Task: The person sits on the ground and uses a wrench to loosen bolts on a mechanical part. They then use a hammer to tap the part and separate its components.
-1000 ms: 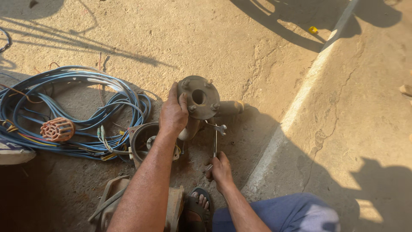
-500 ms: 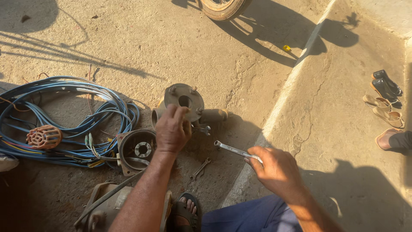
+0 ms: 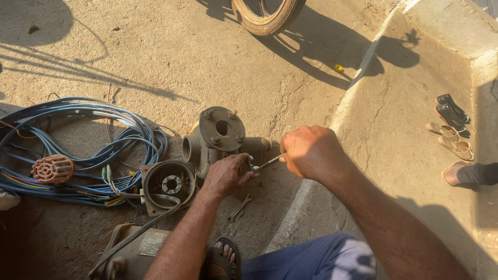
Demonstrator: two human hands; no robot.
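Right hand [image 3: 311,151], spanner [image 3: 265,165] now at pump [image 3: 220,137]

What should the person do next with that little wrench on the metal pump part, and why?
Probably turn the wrench a little. The right hand grips its handle, and its head sits at a bolt on the side of the pump part. The left hand rests against the pump part below, steadying it. Which way to turn cannot be told.

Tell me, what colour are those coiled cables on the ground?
Mostly blue cables, seen best in the head view.
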